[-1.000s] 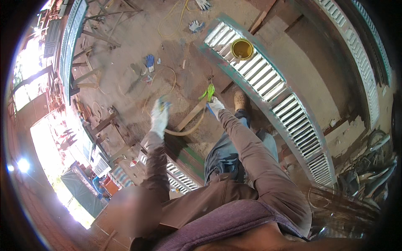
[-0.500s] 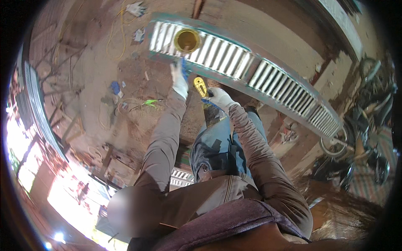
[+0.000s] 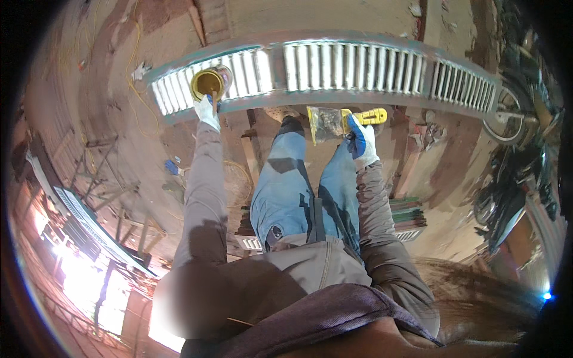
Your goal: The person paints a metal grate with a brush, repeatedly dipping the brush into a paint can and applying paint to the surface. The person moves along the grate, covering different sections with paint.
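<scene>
A tin can with brownish-yellow stuff inside stands tilted at the left end of a long slatted panel. My left hand, in a white and blue glove, is closed on the can's near rim. Beside those fingers a thin brown stick pokes out of the can; whether I pinch it too is unclear. Off the panel's near edge, my gloved right hand grips a wide putty knife by its yellow handle. Its broad blade, smeared with residue, points left above my knees.
Yellow cord and a blue-and-white glove lie on the dirt floor at left. A spoked wheel stands by the panel's right end, with dark motorbike parts below it. More slatted panels are stacked beneath me.
My left hand has come up to the can and closed on its rim. The putty knife has swung rightward in my right hand, its blade turning to the left. My view has shifted right.
</scene>
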Action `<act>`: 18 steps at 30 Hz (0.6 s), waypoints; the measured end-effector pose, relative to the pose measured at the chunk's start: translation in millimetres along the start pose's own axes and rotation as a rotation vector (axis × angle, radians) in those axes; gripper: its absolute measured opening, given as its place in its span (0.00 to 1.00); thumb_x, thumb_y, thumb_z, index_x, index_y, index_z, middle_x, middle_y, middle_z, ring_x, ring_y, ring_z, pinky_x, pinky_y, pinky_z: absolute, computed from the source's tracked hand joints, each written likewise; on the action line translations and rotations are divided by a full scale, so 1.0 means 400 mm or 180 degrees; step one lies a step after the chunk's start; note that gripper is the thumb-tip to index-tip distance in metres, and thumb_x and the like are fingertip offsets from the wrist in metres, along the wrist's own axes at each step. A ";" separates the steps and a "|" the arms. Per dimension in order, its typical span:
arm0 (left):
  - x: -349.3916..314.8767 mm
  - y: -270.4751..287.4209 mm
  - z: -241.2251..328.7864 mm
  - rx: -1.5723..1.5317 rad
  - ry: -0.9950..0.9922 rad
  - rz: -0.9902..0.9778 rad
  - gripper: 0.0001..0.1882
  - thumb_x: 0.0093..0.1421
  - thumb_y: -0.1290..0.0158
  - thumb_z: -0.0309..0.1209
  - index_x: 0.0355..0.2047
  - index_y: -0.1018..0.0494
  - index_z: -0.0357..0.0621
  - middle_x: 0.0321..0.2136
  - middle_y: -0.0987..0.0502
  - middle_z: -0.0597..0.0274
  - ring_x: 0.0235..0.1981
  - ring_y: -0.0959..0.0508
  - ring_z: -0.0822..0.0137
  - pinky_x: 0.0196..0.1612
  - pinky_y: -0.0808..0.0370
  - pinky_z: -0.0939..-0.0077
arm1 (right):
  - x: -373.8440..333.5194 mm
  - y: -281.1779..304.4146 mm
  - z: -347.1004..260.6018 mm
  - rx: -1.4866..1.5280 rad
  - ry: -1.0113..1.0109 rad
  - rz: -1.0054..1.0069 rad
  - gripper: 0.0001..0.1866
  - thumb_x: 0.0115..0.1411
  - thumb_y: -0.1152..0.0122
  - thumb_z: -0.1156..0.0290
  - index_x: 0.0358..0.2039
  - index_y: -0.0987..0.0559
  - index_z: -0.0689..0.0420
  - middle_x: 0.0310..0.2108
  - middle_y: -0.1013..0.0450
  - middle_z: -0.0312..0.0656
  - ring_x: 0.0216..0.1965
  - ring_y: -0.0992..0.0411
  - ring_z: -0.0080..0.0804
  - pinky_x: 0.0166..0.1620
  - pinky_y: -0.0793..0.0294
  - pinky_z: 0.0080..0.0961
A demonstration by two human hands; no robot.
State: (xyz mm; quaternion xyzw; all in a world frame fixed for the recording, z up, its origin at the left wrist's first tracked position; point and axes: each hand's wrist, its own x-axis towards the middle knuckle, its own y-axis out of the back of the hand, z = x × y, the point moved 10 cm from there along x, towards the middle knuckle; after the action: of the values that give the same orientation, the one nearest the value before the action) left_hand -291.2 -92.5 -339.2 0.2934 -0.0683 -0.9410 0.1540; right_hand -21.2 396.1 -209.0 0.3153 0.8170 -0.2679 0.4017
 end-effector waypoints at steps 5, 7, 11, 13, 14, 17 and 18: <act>-0.470 -0.451 -0.118 -0.0116 0.0701 -0.0869 0.13 0.64 0.51 0.33 0.48 0.33 0.49 0.33 0.27 0.64 0.26 0.25 0.69 0.25 0.26 0.75 | -0.021 0.347 0.026 0.1993 -0.0081 0.0356 0.10 0.61 0.38 0.66 0.41 0.25 0.51 0.31 0.27 0.31 0.22 0.29 0.19 0.20 0.33 0.15; -0.600 -0.626 -0.144 -0.0059 0.0711 -0.1238 0.05 0.64 0.50 0.33 0.40 0.30 0.52 0.26 0.27 0.71 0.20 0.26 0.73 0.20 0.29 0.80 | -0.030 0.445 -0.015 0.2298 0.0151 0.0208 0.08 0.63 0.41 0.66 0.41 0.26 0.52 0.31 0.26 0.33 0.26 0.27 0.20 0.23 0.29 0.16; -0.797 -0.945 -0.243 0.0591 0.0270 -0.1560 0.06 0.63 0.49 0.33 0.39 0.28 0.47 0.27 0.27 0.69 0.21 0.28 0.76 0.24 0.29 0.77 | -0.071 0.699 -0.136 0.2973 0.0682 -0.0042 0.21 0.64 0.44 0.62 0.55 0.30 0.57 0.42 0.27 0.43 0.32 0.25 0.30 0.32 0.20 0.32; -0.919 -1.148 -0.254 0.0859 0.0043 -0.1818 0.11 0.62 0.49 0.32 0.44 0.29 0.44 0.33 0.25 0.65 0.27 0.26 0.73 0.29 0.27 0.75 | -0.104 0.872 -0.203 0.2793 0.0974 0.0105 0.24 0.65 0.46 0.60 0.60 0.33 0.53 0.46 0.28 0.39 0.36 0.24 0.28 0.35 0.20 0.29; -0.953 -1.252 -0.240 0.0932 -0.0340 -0.2000 0.13 0.62 0.49 0.31 0.47 0.30 0.43 0.35 0.25 0.63 0.31 0.25 0.71 0.32 0.26 0.75 | -0.116 0.947 -0.233 0.2747 0.1067 -0.0055 0.23 0.65 0.46 0.62 0.59 0.33 0.52 0.45 0.27 0.37 0.38 0.24 0.25 0.33 0.20 0.25; -1.111 -1.549 -0.212 0.1206 -0.0808 -0.2495 0.20 0.59 0.50 0.28 0.52 0.33 0.39 0.39 0.24 0.58 0.37 0.24 0.67 0.40 0.26 0.74 | -0.165 1.183 -0.263 0.2588 0.1147 0.0734 0.18 0.64 0.42 0.66 0.55 0.30 0.49 0.44 0.27 0.33 0.37 0.25 0.19 0.26 0.24 0.14; -1.209 -1.646 -0.204 0.1434 -0.0869 -0.2633 0.21 0.58 0.50 0.28 0.53 0.33 0.39 0.40 0.24 0.56 0.38 0.24 0.65 0.41 0.26 0.73 | -0.191 1.277 -0.245 0.2602 0.1174 0.0956 0.17 0.63 0.41 0.71 0.52 0.29 0.48 0.43 0.27 0.33 0.35 0.25 0.19 0.23 0.27 0.14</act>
State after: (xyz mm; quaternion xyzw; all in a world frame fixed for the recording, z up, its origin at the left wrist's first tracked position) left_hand -31.4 684.8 -293.3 0.1960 -0.1675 -0.9150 -0.3104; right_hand 340.7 776.7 -187.6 0.6047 0.6475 -0.4460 0.1271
